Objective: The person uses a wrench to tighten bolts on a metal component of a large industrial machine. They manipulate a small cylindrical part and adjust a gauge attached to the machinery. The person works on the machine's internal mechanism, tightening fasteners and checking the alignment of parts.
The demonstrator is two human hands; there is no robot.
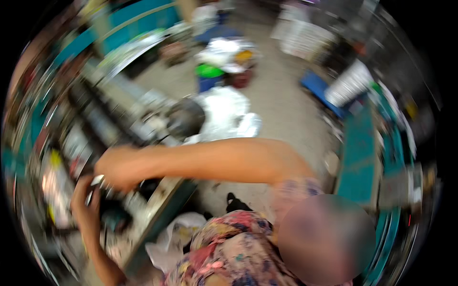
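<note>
- Bench (160,205): on your L, cluttered, blurred. Prob the work surface, b/c both your hands are over it.
- Teal bench (355,157): your R side, well apart from your hands.
- White plastic (224,109): heaped past your R forearm, prob parked there to stay off the work spot.
- R hand (121,167): arm reaches across your front to the L hand; prob so both hands can work at one spot. Fingers curled down; can't tell if pinching, blur.
- L hand (86,205): comes up from below, just beside R. Gap shows btwn thumb & finger; can't tell if they grip anything.
- Pale piece (98,179): tiny, btwn your hands at R fingertips. Prob kept there to steady it from both sides. Long axis looks slanted, lower L to upper R; can't tell which end leads.
</note>
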